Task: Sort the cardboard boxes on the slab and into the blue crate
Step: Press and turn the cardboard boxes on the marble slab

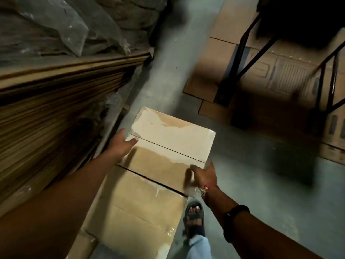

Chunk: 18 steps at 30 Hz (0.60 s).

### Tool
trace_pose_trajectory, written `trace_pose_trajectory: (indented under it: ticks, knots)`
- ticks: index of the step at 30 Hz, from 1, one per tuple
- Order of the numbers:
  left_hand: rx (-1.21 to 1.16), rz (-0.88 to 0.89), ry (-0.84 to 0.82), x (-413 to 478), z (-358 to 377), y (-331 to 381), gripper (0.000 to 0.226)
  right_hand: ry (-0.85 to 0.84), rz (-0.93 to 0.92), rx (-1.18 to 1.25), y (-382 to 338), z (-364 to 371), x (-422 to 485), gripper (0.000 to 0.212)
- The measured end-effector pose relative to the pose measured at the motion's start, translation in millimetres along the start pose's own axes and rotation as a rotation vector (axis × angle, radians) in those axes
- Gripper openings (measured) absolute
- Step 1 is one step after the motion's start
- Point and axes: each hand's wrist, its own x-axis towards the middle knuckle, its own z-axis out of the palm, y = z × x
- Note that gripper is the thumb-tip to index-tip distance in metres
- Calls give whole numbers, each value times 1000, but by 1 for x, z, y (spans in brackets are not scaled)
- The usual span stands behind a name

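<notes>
A closed cardboard box [168, 139] with torn white tape on its top sits low in the middle of the head view. My left hand [122, 142] grips its left edge, thumb on top. My right hand [202, 173] grips its near right corner, thumb on the top face. A second cardboard box [134, 210] lies right behind it, nearer to me, its flaps shut. No blue crate or slab is in view.
A tall stack of flat cardboard sheets [56, 101] under clear plastic wrap [61, 25] fills the left. Flattened cartons [261, 71] and a black metal rack frame [248, 49] stand at the right. Grey concrete floor [261, 184] lies between. My sandalled foot [193, 217] is beside the near box.
</notes>
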Motion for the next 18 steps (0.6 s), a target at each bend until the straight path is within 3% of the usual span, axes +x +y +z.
trace_pose_trajectory:
  ticks: [3,7,9,12,14,18]
  knots:
    - [13,20,25,18,6,-2,85,-6,13,92,7,12,17,77]
    - [-39,-41,25,44,15,-5,94,-2,-4,175,9,16,35,46]
    - [-71,-88,13,55,18,-12,78,9,-35,193,11,15,39,39]
    - [-165,-83,-44,58,22,-18,15,9,-70,234,12,15,36,38]
    - [-191,-74,-43,55,23,-14,12,-4,-50,287,10,13,34,35]
    - [-252,-26,-39,37,24,2,27,2,-40,347,4,-3,27,32]
